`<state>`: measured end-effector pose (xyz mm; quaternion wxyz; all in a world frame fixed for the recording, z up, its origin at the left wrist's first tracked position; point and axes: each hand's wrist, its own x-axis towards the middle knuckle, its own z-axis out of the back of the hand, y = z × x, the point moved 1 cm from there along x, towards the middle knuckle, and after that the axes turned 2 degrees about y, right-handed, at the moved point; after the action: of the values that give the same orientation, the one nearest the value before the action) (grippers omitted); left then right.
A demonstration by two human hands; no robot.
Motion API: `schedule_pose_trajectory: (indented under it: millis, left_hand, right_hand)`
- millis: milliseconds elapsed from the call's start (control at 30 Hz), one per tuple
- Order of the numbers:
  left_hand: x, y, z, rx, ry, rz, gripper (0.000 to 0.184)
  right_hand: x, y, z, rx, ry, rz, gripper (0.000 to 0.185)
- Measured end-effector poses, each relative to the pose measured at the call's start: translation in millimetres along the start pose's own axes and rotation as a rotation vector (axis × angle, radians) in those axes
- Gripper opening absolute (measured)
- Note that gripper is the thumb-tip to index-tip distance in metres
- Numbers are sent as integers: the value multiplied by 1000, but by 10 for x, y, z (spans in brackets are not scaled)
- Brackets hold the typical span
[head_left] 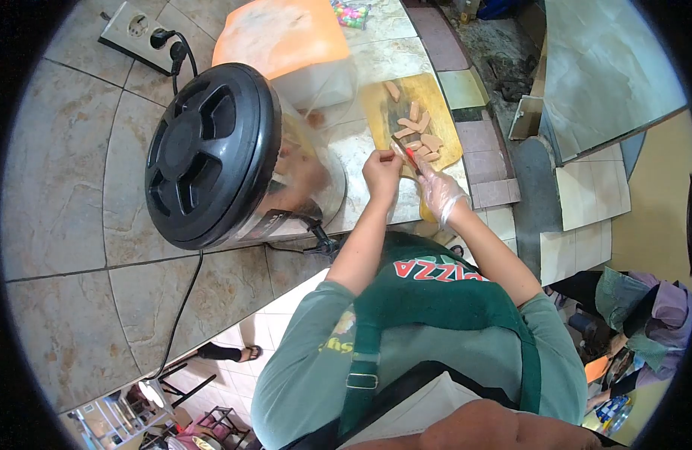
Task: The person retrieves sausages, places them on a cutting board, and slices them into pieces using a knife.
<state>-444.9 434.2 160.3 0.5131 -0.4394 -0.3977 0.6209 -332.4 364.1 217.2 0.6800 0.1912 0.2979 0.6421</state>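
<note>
A yellow cutting board lies near the counter edge, with several pinkish-tan pieces of what looks like cut sausage on it. My right hand, in a clear plastic glove, grips a knife with red at its handle. The blade points up and left over the board. Beside the blade tip, my bare left hand is closed with fingers pinched at the board's lower left edge. Whatever it may hold is too small to make out. Below the board, a yellow item is partly hidden by the gloved hand.
Left of my arms stands a large clear drum with a black lid. Behind it is a container with an orange lid. A power strip with plugged cables sits at top left. Another person is at the lower right.
</note>
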Motion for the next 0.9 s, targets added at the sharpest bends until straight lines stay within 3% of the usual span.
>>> schedule_pose_trajectory:
  millis: [333, 400, 600, 833, 900]
  left_hand:
    - [-13, -9, 7, -18, 5, -3, 17]
    - [-18, -35, 17, 1, -11, -18, 17]
    - [1, -29, 34, 12, 11, -17, 19]
    - [62, 89, 6, -16, 48, 7, 22]
    - [36, 82, 10, -34, 47, 4, 22]
  right_hand:
    - [105, 52, 91, -53, 103, -64, 42]
    - [24, 84, 150, -106, 234, -169, 47]
    - [-334, -45, 16, -203, 290, -249, 48]
    - [-472, -126, 60, -285, 228, -175, 52]
    - [-433, -90, 86, -203, 78, -98, 51]
